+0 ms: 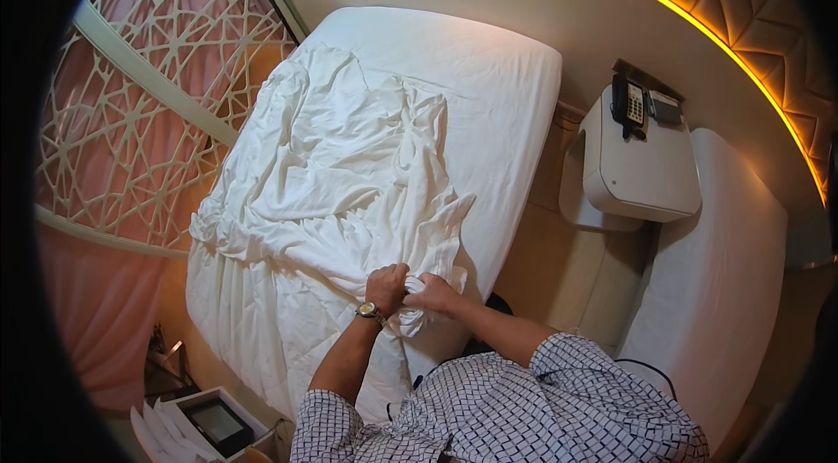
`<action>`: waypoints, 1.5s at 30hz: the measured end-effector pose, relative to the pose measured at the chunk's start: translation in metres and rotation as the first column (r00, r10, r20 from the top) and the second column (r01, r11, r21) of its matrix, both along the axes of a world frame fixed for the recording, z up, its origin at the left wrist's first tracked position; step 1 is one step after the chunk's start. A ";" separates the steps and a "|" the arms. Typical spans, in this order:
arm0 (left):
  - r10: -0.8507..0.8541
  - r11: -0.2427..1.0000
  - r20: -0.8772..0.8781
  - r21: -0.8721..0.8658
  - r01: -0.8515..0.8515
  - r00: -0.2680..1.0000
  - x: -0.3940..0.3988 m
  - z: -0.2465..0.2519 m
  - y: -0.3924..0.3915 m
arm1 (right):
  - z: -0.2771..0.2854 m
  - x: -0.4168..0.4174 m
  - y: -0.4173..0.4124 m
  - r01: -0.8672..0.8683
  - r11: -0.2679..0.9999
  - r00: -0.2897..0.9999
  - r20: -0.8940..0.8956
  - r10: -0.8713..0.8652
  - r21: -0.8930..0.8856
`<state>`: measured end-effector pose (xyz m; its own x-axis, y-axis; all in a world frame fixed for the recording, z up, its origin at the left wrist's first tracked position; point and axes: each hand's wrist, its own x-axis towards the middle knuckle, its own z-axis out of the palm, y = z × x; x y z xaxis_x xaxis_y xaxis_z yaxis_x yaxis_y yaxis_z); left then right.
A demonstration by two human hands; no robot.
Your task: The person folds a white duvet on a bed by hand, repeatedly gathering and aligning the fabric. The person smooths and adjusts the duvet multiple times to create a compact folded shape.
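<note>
A rumpled white duvet cover or sheet (pixel 321 168) lies heaped over the left and middle of a bed. Both hands meet at its near right corner. My left hand (pixel 386 287), with a metal wristwatch above it, is closed on the bunched white cloth. Right beside it, my right hand (pixel 432 293) grips the same gathered fabric, its thumb against the folds. Under the heap, a smooth white fitted sheet (pixel 491 83) covers the mattress, and a quilted white duvet (pixel 288 325) hangs over the near left part.
A white nightstand (pixel 641 168) with a black telephone (pixel 628 103) stands right of the bed. Beyond it is a second white-covered bed (pixel 713 280). A lattice screen (pixel 144 109) with pink curtains borders the left side. At bottom left sits a box holding a dark-framed item (pixel 219 425).
</note>
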<state>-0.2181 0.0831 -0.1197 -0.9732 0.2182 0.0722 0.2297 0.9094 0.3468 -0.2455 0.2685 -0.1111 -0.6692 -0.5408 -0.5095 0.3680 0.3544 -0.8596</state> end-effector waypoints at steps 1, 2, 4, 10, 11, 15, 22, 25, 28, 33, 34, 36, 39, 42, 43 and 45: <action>0.008 1.000 -0.034 0.010 -0.008 0.999 0.000 0.003 0.002 | 0.004 -0.001 0.002 0.027 0.996 0.997 0.071 -0.021 -0.085; -0.001 1.000 -0.027 0.008 0.002 1.000 0.002 0.004 0.005 | 0.007 -0.005 0.006 -0.022 0.998 0.995 0.100 0.028 -0.054; -0.025 1.000 -0.013 0.001 0.025 1.000 0.003 0.006 0.007 | 0.021 -0.013 0.009 -0.119 0.993 0.980 0.161 0.117 -0.001; -0.079 0.990 -0.016 0.116 0.080 0.997 0.009 0.009 0.007 | -0.024 0.003 0.000 -0.210 0.962 0.966 -0.117 0.232 0.176; -0.083 0.988 -0.015 0.132 0.084 0.996 0.009 0.010 0.008 | -0.030 0.007 0.000 -0.203 0.964 0.965 -0.133 0.227 0.172; -0.084 0.991 0.101 0.110 0.073 0.991 0.017 0.017 0.004 | -0.008 0.012 0.002 -0.202 0.949 0.960 -0.143 0.240 0.241; 0.021 0.999 0.054 0.029 -0.023 0.998 0.012 -0.004 0.002 | 0.000 0.021 0.004 0.098 0.918 0.753 -0.632 0.184 0.384; 0.017 1.000 0.031 0.012 -0.018 0.999 0.011 -0.005 0.002 | -0.005 0.015 0.005 0.089 0.946 0.697 -0.698 0.165 0.312; -0.014 1.000 0.021 -0.024 0.014 1.000 0.008 -0.003 0.003 | 0.005 0.011 0.004 -0.041 0.928 0.925 -0.338 0.176 0.370; -0.029 1.000 -0.055 -0.005 0.029 0.998 0.009 -0.003 0.003 | 0.003 0.004 0.004 -0.043 0.991 0.999 -0.005 0.044 0.128; -0.031 0.999 -0.053 0.010 0.032 0.998 0.007 0.007 0.007 | 0.008 0.000 0.007 -0.054 0.992 0.998 0.044 0.050 0.115; -0.029 0.999 -0.037 0.033 0.030 0.999 0.007 0.011 0.009 | 0.007 -0.003 0.007 -0.148 0.979 0.987 0.079 0.138 0.141; -0.013 0.999 -0.007 0.036 0.014 1.000 0.013 0.003 0.008 | 0.000 -0.002 0.001 -0.267 0.903 0.949 -0.070 0.307 0.337; 0.007 1.000 0.010 0.017 -0.007 1.000 0.015 -0.001 0.007 | 0.008 0.014 -0.003 -0.100 0.849 0.867 -0.373 0.330 0.519; 0.011 1.000 0.026 0.021 -0.012 1.000 0.014 0.001 0.009 | 0.011 0.014 -0.004 -0.089 0.854 0.846 -0.414 0.336 0.513; 0.017 1.000 0.050 0.010 -0.018 0.999 0.012 0.007 0.013 | 0.017 0.012 -0.008 -0.066 0.865 0.799 -0.494 0.344 0.497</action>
<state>-0.2058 0.0958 -0.1129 -0.9793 0.2007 0.0254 0.1959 0.9094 0.3669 -0.2335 0.2601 -0.0938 -0.8038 -0.5124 -0.3022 -0.2436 0.7469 -0.6187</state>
